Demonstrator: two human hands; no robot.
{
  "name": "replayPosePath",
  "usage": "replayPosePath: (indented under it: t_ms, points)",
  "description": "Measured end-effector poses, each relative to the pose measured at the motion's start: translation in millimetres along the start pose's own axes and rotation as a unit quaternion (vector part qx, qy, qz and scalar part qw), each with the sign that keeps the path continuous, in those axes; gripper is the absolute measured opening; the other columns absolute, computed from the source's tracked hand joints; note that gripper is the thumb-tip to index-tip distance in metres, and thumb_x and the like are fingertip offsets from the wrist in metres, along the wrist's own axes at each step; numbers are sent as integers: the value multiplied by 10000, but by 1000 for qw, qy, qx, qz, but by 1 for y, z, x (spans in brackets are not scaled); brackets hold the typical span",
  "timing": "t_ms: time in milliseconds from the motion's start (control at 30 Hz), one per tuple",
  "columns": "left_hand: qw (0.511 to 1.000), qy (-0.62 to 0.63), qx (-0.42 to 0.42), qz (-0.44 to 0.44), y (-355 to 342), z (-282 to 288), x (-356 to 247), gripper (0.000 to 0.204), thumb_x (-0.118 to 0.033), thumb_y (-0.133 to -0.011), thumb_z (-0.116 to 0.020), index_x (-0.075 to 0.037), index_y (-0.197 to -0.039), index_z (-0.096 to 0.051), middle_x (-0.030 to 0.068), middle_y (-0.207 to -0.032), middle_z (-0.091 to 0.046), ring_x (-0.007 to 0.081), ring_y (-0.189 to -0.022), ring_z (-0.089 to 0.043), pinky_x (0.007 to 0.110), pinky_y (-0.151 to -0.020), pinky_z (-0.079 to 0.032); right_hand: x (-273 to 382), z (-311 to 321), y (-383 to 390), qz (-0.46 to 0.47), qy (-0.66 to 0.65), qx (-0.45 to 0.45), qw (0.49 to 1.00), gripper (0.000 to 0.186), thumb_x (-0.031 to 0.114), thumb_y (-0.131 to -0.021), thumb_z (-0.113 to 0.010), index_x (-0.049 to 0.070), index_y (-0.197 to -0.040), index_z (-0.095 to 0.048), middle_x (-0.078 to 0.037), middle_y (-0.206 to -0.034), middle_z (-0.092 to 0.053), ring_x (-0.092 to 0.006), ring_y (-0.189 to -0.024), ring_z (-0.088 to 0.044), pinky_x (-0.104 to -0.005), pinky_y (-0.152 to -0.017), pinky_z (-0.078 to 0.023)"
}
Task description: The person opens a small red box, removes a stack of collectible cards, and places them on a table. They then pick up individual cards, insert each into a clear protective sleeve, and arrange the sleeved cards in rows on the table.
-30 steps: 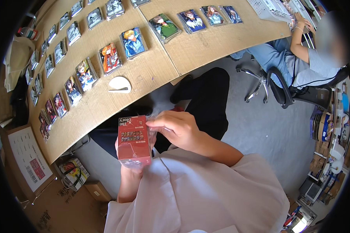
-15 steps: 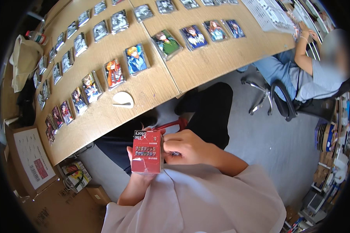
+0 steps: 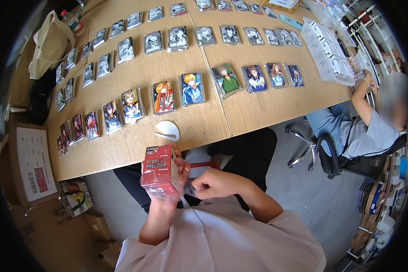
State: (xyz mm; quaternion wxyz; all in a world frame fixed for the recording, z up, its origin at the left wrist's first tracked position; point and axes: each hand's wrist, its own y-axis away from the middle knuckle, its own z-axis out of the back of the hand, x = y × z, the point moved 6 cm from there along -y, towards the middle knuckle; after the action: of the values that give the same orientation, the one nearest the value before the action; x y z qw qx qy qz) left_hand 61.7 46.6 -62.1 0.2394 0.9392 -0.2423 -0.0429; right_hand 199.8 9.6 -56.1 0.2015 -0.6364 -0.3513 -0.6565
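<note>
My left hand (image 3: 182, 170) is closed around a red printed box (image 3: 161, 165), held up over my lap just off the table's near edge. Clear plastic wrap (image 3: 165, 194) hangs loose and crumpled at the box's lower end. Beside it, to the right, my right hand (image 3: 217, 183) is closed in a pinch; a bit of clear film (image 3: 189, 188) shows at its fingertips. On the table edge beyond the box lies a white rounded piece (image 3: 167, 129) with a narrow beige strip on it.
Stacks of colour character cards (image 3: 163, 97) line the wooden table (image 3: 145, 59), with black-and-white card stacks (image 3: 177, 37) behind. A white basket (image 3: 319, 54) stands at the far right near a seated person (image 3: 376, 113). An open carton (image 3: 34, 167) is at left; a red bar (image 3: 208, 164) shows below.
My right hand has moved away from the box, which has tilted and shifted slightly left. Loose wrap now shows at its lower end. The view has shifted, showing more of the table's far side.
</note>
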Motion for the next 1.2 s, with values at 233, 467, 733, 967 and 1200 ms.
replayPosePath:
  t_ms: [233, 467, 733, 967, 1200]
  points:
    - [880, -371, -5, -295, 42, -13, -24, 601, -311, -1018, -702, -71, -1500, -435, 131, -1365, -606, 260, -1213, -645, 424, -1045, -544, -131, 88, -3, -98, -335, -31, 937, 158, 166, -969, -739, 60, -888, -655, 36, -702, -544, -80, -587, -495, -258, -505, -350]
    - [907, -260, -67, -325, 52, -26, -70, 453, -461, -1113, -521, -112, -1390, -602, 79, -1271, -715, 226, -1134, -704, 402, -940, -574, -143, 208, -16, 195, -654, -446, 579, 393, 390, -1078, -653, 94, -1336, -664, -114, -1281, -709, -273, -1138, -696, -448, -875, -583]
    - [903, -273, -53, -329, 66, -27, -88, 443, -438, -1114, -510, -97, -1380, -608, 86, -1264, -716, 240, -1104, -710, 408, -899, -591, -166, 285, -30, 263, -615, -556, 493, 421, 370, -1074, -660, 90, -1387, -639, -132, -1349, -680, -293, -1220, -659, -465, -955, -553]
    - [890, -265, -73, -364, 74, -32, -93, 431, -452, -1110, -494, -121, -1354, -620, 79, -1246, -719, 230, -1100, -710, 400, -920, -577, -185, 304, -35, 237, -563, -604, 512, 452, 352, -1070, -665, 86, -1432, -618, -148, -1409, -654, -310, -1292, -626, -480, -1025, -526]
    - [930, -191, -51, -310, 60, -43, -90, 449, -450, -1086, -514, -114, -1345, -660, 99, -1287, -729, 270, -1161, -712, 509, -1009, -574, -241, 229, -38, 123, -342, -623, 692, 487, 334, -1066, -671, 83, -1477, -596, -164, -1468, -629, -328, -1363, -593, -494, -1095, -500]
